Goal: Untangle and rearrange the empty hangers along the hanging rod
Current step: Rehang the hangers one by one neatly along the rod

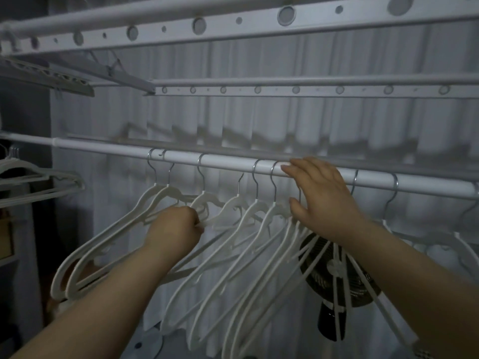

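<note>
L grip (173, 226) clenched on a hanger (216, 222), R grip (321, 200) released, fingers straight at L–R rod (228, 164); other hangers (272, 210) slant down-left, part-hiding fan (363, 286).

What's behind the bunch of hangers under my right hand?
A black fan shows behind the hangers, with a white curtain beyond. The hangers and the right arm cover part of its grille.

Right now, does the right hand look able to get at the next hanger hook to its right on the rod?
Probably yes: the right hand lies open against the rod, and that hook hangs just beside it with nothing between them.
</note>
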